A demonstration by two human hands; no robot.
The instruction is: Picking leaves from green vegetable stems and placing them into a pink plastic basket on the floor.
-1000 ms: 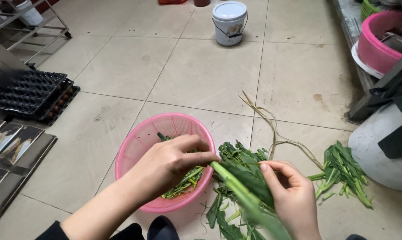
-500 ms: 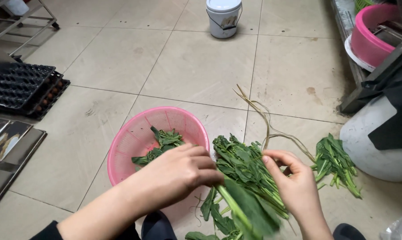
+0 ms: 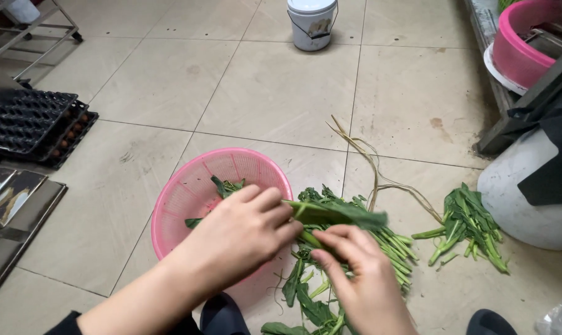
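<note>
Beige tiled floor (image 3: 169,93) fills the head view, with dark grout lines. Landmark: the pink plastic colander (image 3: 188,198), sitting on the tiles at lower centre.

Right of the colander, at the frame edge: a large white rounded vessel (image 3: 517,205), partly draped by dark fabric and cut off; contents not visible. Above it, a pink basin (image 3: 520,46), cropped by the corner, contents unclear. Left of the colander: stacked black egg trays (image 3: 26,118), brown eggs showing in the lower tray. Far beyond the colander: a white lidded bucket (image 3: 312,25), closed.

Inside the colander: a few green leaves (image 3: 226,186), mostly hidden behind the left hand (image 3: 243,232).

Just right of the colander, a heap of leafy green stems (image 3: 386,242) lies on the floor; a smaller bunch of greens (image 3: 470,223) lies further right, beside the white vessel. Pale stripped strands (image 3: 374,167) curl between the two piles.

Left hand: fingers closed around a leafy green stalk (image 3: 337,214) over the colander's right rim. Right hand (image 3: 361,273): fingertips pinched on the same stalk's stem, just beside the left hand. Contact point partly hidden by the fingers.
</note>
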